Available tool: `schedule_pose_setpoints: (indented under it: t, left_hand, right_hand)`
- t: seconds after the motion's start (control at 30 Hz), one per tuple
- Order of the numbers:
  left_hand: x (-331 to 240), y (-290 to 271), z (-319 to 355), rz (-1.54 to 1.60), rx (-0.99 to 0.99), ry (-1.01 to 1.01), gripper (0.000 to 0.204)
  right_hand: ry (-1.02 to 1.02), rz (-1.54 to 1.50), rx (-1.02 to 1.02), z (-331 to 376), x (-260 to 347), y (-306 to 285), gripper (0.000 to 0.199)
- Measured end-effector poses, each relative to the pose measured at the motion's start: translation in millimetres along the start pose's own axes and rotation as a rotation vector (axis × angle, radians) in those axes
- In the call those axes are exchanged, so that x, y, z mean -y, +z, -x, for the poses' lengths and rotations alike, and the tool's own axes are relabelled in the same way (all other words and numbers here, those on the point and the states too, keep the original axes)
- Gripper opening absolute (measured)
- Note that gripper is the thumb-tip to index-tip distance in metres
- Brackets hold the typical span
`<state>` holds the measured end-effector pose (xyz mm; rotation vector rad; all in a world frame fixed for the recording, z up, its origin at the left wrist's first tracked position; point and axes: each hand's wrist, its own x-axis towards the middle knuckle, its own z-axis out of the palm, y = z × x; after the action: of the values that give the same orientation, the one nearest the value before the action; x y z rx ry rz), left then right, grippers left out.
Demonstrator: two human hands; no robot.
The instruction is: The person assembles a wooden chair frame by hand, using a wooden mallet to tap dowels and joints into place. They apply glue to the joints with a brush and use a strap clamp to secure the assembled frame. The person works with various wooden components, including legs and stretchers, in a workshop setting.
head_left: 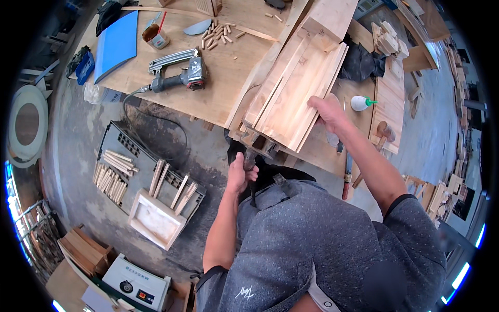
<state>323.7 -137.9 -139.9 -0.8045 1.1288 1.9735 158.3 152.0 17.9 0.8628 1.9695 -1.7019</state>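
Observation:
A pale wooden assembly of long strips (293, 91) lies across the workbench, slanting away to the far right. My right hand (328, 110) is closed on its right edge, thumb on top and the other fingers hidden behind the side. Below the assembly's near end sits a metal clamp (255, 139), partly covered by the wood. My left hand (243, 171) wraps round the clamp's handle, close to my body. A thick wooden block (328, 20) stands at the assembly's far end.
A nail gun (182, 73) with a hose, loose dowels (215, 35), a glue pot (156, 36) and a blue panel (115, 48) lie on the left bench. At right are a white glue bottle (359, 103), a mallet (384, 131) and a chisel (347, 179). A crate (117, 145) holds wood strips.

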Motion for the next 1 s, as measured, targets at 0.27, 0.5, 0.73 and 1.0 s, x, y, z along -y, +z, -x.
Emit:
schedule_pose_setpoints:
  t: [0.27, 0.5, 0.73, 1.0]
  left_hand:
    - [8, -9, -10, 0.646, 0.284, -0.315, 0.063]
    - [-10, 31, 33, -1.052, -0.344, 0.686, 0.054]
    - [-12, 23, 16, -0.625, -0.227, 0.385, 0.037]
    - [-15, 6, 3, -0.215, -0.08, 0.257, 0.037]
  right_hand:
    - [-0.008, -0.034, -0.024, 5, -8, -5, 0.047]
    - [-0.077, -0.108, 0.01, 12, -21, -35, 0.051]
    - [-0.073, -0.289, 0.069, 46, -13, -63, 0.062]
    - [0.082, -0.806, 0.197, 78, -54, -111, 0.067]
